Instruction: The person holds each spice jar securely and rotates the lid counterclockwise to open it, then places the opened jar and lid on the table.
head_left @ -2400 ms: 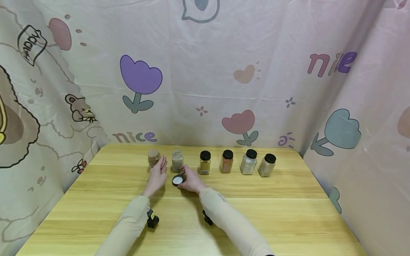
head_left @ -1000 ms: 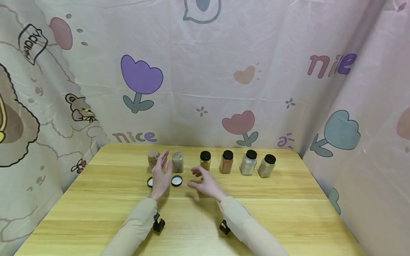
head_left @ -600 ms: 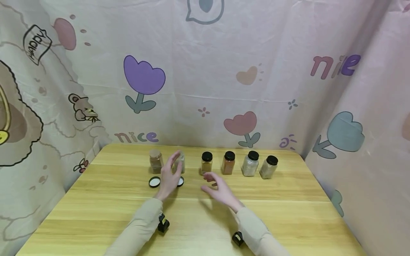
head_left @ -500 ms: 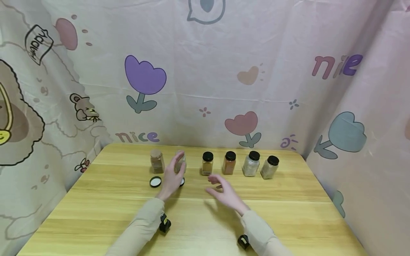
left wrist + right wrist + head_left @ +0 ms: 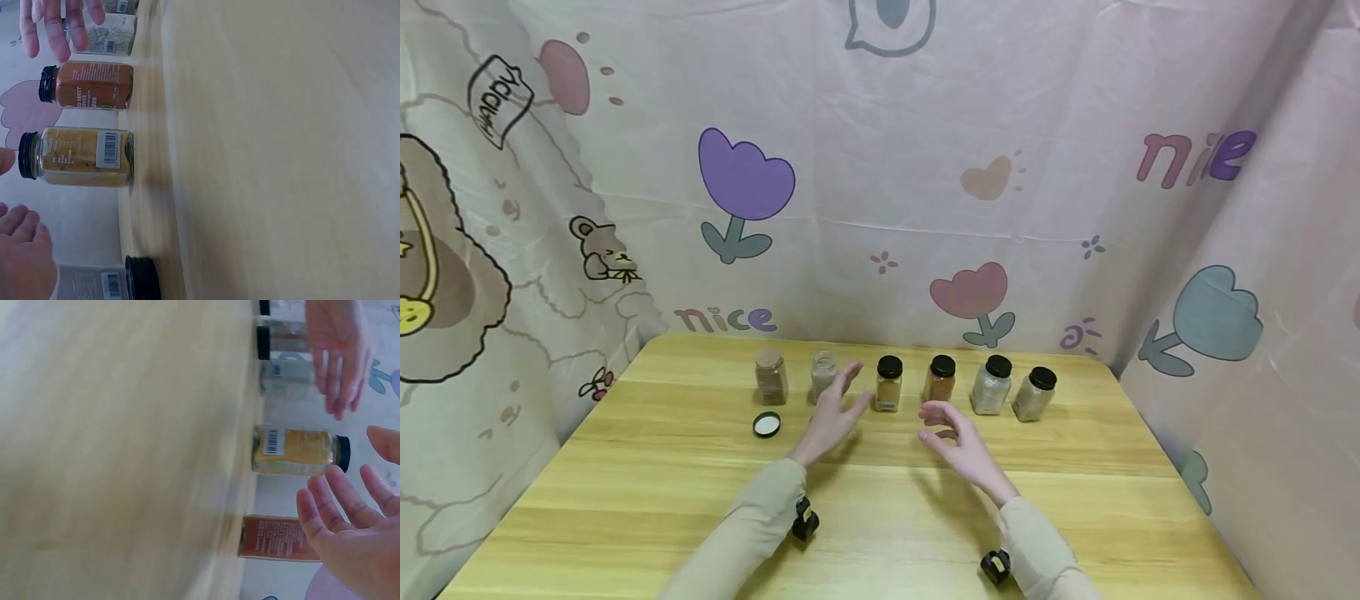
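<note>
My left hand (image 5: 831,423) hovers over the table with fingers spread, between an uncapped pale grey spice jar (image 5: 822,375) and a black-lidded jar of yellow spice (image 5: 887,390). It holds nothing. To the right, my right hand (image 5: 964,450) is in the air with loosely bent fingers, holding nothing, near the jar of orange-red spice (image 5: 938,385). In the left wrist view a black lid (image 5: 142,279) stands in front of the grey jar; my left hand hides it from the head view. The yellow jar (image 5: 294,450) sits between both hands in the right wrist view.
An uncapped brown spice jar (image 5: 771,382) stands at the left of the row, its lid (image 5: 767,425) lying white side up before it. Two more black-lidded jars, one whitish (image 5: 990,392) and one beige (image 5: 1033,398), stand at the right. A printed curtain (image 5: 850,275) hangs behind the table.
My right hand set down the grey jar's lid, let go and moved right, past the yellow jar. My left hand also moved right, from the brown jar past the grey one. The view shifted slightly.
</note>
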Demonstrator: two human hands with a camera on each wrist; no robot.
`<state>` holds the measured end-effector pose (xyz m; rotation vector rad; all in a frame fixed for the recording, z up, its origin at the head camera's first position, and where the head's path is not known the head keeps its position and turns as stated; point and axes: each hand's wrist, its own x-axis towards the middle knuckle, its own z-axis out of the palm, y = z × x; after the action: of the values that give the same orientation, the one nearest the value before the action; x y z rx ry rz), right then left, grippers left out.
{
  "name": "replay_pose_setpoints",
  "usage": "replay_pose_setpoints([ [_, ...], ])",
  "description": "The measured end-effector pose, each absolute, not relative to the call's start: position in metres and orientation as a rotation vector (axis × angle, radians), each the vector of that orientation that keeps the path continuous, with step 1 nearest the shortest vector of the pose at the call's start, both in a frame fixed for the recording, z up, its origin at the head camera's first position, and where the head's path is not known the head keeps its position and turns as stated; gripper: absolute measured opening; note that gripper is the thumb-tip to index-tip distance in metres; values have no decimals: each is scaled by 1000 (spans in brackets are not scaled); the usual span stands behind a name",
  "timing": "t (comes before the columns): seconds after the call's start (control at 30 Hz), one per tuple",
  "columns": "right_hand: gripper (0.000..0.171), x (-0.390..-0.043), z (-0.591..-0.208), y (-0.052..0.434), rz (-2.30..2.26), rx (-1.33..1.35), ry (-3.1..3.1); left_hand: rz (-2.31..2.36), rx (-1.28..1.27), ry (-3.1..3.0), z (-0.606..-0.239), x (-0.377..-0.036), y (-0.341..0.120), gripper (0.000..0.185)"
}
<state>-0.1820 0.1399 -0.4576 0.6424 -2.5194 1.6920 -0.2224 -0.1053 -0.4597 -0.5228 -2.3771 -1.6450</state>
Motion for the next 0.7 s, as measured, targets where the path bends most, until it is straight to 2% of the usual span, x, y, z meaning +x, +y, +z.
replay_pose_setpoints([
  [0.27, 39, -184, -450, 140, 1767, 579, -2483, -1742, -501, -2486, -461, -231, -94, 76],
  [0.7, 40, -179, -447, 137, 1852, 508, -2451, -1803, -370, -2581, -464, -251, -74, 84],
])
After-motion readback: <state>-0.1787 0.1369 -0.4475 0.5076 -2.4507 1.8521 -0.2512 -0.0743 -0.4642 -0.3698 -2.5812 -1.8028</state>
